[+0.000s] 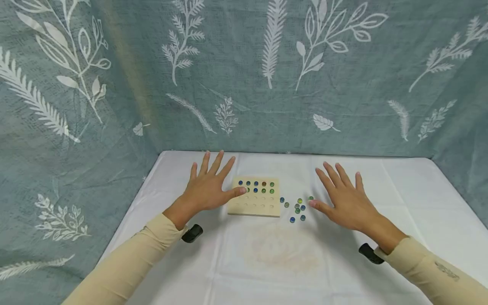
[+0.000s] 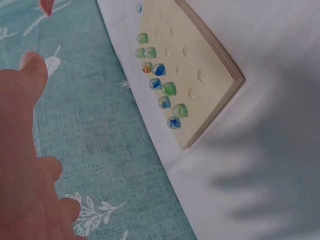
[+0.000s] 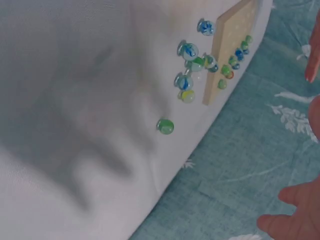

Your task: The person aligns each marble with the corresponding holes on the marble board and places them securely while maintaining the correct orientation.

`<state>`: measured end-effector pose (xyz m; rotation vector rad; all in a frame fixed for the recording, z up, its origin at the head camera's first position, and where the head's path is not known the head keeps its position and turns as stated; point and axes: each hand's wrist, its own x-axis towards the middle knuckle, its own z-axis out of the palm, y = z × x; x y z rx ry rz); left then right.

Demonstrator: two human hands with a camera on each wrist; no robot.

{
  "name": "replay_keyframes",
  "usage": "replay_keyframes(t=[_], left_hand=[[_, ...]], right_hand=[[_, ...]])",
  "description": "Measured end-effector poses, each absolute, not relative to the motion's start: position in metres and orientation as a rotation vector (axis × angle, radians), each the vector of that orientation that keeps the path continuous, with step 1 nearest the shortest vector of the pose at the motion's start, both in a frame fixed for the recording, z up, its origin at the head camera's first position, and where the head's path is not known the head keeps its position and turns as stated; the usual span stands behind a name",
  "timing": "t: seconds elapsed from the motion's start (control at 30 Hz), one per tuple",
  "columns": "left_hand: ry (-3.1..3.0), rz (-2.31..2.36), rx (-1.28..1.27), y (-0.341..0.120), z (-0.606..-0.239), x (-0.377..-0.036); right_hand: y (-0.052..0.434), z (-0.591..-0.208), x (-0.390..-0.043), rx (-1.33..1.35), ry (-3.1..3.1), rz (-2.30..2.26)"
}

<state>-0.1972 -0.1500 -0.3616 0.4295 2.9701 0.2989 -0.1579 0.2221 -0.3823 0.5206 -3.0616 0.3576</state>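
A pale wooden board [image 1: 253, 207] with rows of round hollows lies on the white-covered table. Glass marbles, mostly blue and green with one orange-brown marble [image 1: 264, 184], fill its two far rows; the two near rows are bare. Loose marbles [image 1: 297, 210] are scattered just right of the board. My left hand [image 1: 206, 190] hovers over the board's left side, fingers spread, its thumb covering part of the second row. Spread as well, my right hand [image 1: 348, 203] is held above the table right of the loose marbles. Neither hand holds anything. In the left wrist view the board's marbles [image 2: 169, 89] show closely.
A white cloth [image 1: 267, 271] covers the table, faintly stained in front of the board. Blue-green fabric [image 1: 244, 110] with white leaf prints hangs behind and at both sides. Black wrist devices show at the left cuff [image 1: 192, 233] and right cuff [image 1: 371, 253].
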Motion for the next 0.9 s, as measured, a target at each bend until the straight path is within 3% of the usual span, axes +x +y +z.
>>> replay_keyframes(t=[0.9], left_hand=[[2.963,0.334,0.47,-0.162,-0.372,-0.197]], right_hand=[[0.217,-0.394,-0.154,0.605,-3.044,0.396]])
